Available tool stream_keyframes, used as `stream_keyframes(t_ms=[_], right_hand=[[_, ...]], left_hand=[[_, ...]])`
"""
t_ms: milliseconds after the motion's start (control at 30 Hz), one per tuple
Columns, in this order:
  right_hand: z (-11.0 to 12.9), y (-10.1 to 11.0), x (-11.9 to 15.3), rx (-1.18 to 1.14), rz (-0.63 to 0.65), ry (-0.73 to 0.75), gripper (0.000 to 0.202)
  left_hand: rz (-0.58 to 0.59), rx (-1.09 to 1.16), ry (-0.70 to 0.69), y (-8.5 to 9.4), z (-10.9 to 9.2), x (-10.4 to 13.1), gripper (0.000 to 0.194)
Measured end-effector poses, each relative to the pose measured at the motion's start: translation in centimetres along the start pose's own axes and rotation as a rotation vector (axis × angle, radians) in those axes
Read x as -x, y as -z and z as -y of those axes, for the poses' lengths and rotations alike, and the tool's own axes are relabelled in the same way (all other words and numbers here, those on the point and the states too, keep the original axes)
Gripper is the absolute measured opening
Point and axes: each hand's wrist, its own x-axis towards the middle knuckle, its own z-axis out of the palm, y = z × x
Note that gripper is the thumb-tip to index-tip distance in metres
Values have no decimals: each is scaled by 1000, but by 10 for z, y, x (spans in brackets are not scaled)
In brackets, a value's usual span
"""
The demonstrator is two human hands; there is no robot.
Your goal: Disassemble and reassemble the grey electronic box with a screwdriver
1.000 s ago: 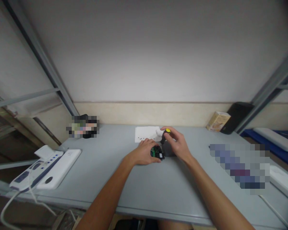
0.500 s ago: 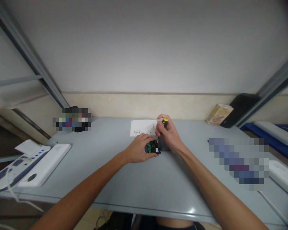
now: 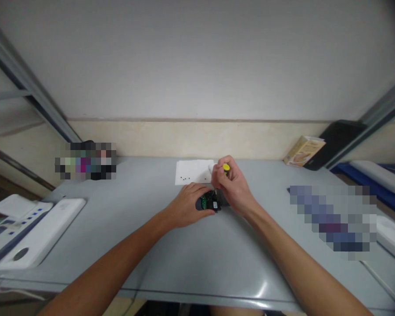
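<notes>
A small black device with a bare green circuit board (image 3: 212, 202) lies on the grey table. Around its left end my left hand (image 3: 188, 206) is closed, thumb along the near edge and fingers along the far one. My right hand (image 3: 232, 186) grips a screwdriver (image 3: 226, 167) with a yellow-topped dark handle, held upright over the far right part of the device. The screwdriver's tip is too small to make out. Just beyond the hands is a sheet of white paper (image 3: 192, 169) bearing several tiny dark screws (image 3: 184, 178).
At the table's left lie a white box (image 3: 49, 232) and a white-and-blue package (image 3: 16, 224). Blurred-out items sit at the back left and on the right. A yellow carton (image 3: 303, 151) leans by a black object (image 3: 335, 145) at the back right. A wall stands behind.
The camera view has shifted slightly. My right hand has turned a little with the screwdriver, its yellow top now tipped more toward me. My left hand keeps its hold on the device.
</notes>
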Motion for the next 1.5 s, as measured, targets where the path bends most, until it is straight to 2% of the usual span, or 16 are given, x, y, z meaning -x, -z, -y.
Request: stream_keyframes(t_ms=[133, 267, 400, 467, 600, 733, 800, 933, 1133, 1333, 1500], right_hand=[[2, -3, 0, -23, -13, -16, 38], [5, 3, 1, -10, 23, -30, 29], [2, 5, 0, -52, -30, -10, 35], [1, 4, -3, -67, -57, 4, 31], [3, 6, -5, -99, -40, -12, 33], [4, 12, -4, -52, -16, -29, 27], [3, 13, -4, -46, -40, -23, 33], [1, 11, -6, -71, -68, -8, 34], [2, 8, -3, -130, 10, -32, 30], [-1, 0, 1, -50, 67, 7, 28], [-6, -3, 1, -9, -7, 42, 24]], left_hand=[[17, -13, 11, 0, 0, 0, 60], [31, -4, 15, 1, 0, 0, 58], [20, 11, 9, 2, -1, -1, 55], [20, 15, 14, 3, -2, -1, 50], [-2, 17, 32, 3, -3, -1, 43], [-2, 11, 28, 3, -4, -1, 37], [2, 15, 26, 3, -5, -1, 35], [7, 18, 13, 4, -6, -1, 33], [3, 8, -1, 2, -3, -1, 31], [-22, 3, -23, -1, -1, -1, 31], [2, -3, -13, 2, -2, -1, 33]])
